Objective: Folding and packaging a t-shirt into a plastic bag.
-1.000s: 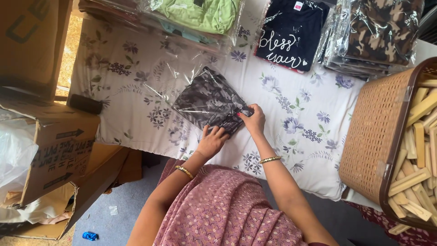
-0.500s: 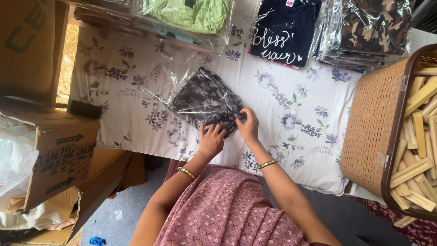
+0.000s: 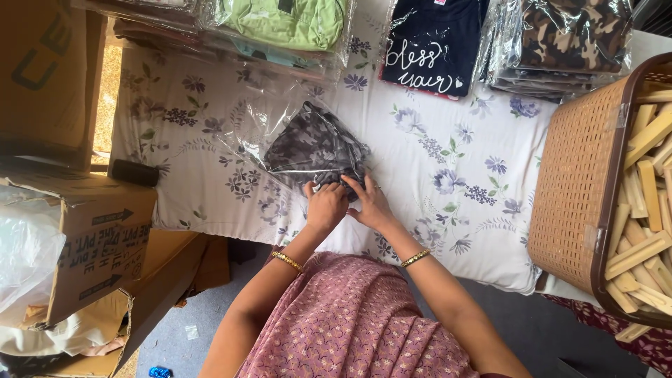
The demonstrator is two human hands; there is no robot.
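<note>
The folded grey camouflage garment [image 3: 315, 147] lies inside a clear plastic bag [image 3: 280, 133] on the flowered sheet [image 3: 448, 189], a little left of the middle of the bed, with the bag's loose end spreading away from you toward the upper left. Your left hand [image 3: 325, 206] and right hand [image 3: 371, 203] meet at the near edge of the package, side by side and touching or almost so, fingers curled down onto the plastic. Each grip looks narrow, pinching or pressing the bag's edge against the cloth, though from this angle you cannot tell whether the fingers have plastic clamped between them or only rest on top. Judging from that, you are at the bagging stage: the garment is seated in the bag and the near edge is being tidied or closed. The next move likely calls for keeping the fold flat with one hand while the other smooths the slack plastic, so the cloth does not bunch or slide back out. Farther up the bed sit packed garments: a green one [image 3: 287, 21], a dark shirt with white script [image 3: 434, 42], and a stack of camouflage ones [image 3: 567, 42]. To your right stands a woven basket [image 3: 581, 182] full of wooden sticks [image 3: 651, 203]; to your left are cardboard boxes [image 3: 98, 238].
</note>
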